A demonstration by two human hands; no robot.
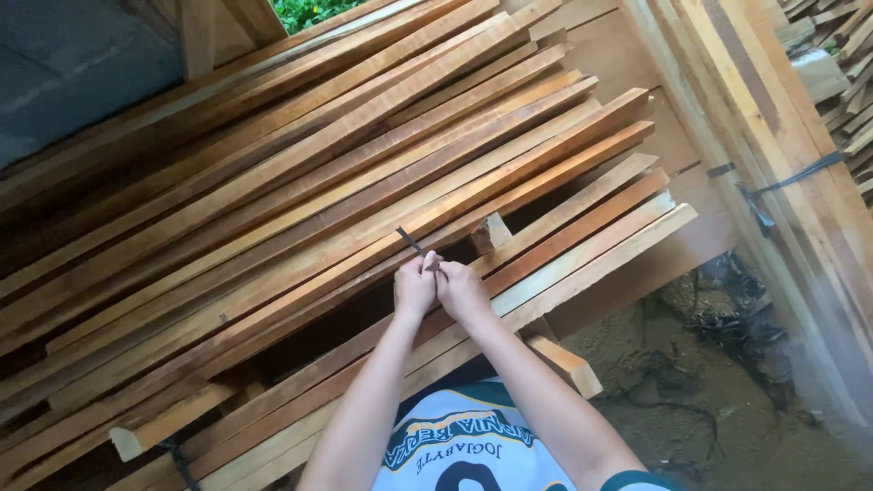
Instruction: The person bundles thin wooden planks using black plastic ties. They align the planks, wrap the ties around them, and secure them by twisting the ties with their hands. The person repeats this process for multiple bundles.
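Two hands meet at the middle of the view, and we see them pressed close together over a stack of long wooden slats (300, 191). Our left hand (415, 286) is closed, its fingertips pinching the near end of a thin dark strip (408, 239); our right hand (461, 289) is closed too, its fingers bunched against the left hand's fingers at the same spot. We cannot tell whether the right hand grips the strip itself or only touches the other hand. The strip pokes up and to the far left from the fingertips, short and flat, lying just above the slats.

The slats run slantwise from the near left to the far right, layered in orange-brown and paler tones. Just to the right of the hands a short wooden block (491, 232) stands up between two slats. To the far right we see a bundle of pale boards (773, 109) bound by a dark strap (782, 186). Below it, on the near right, lies bare muddy ground (709, 391). Green leaves (309, 11) show at the far edge.
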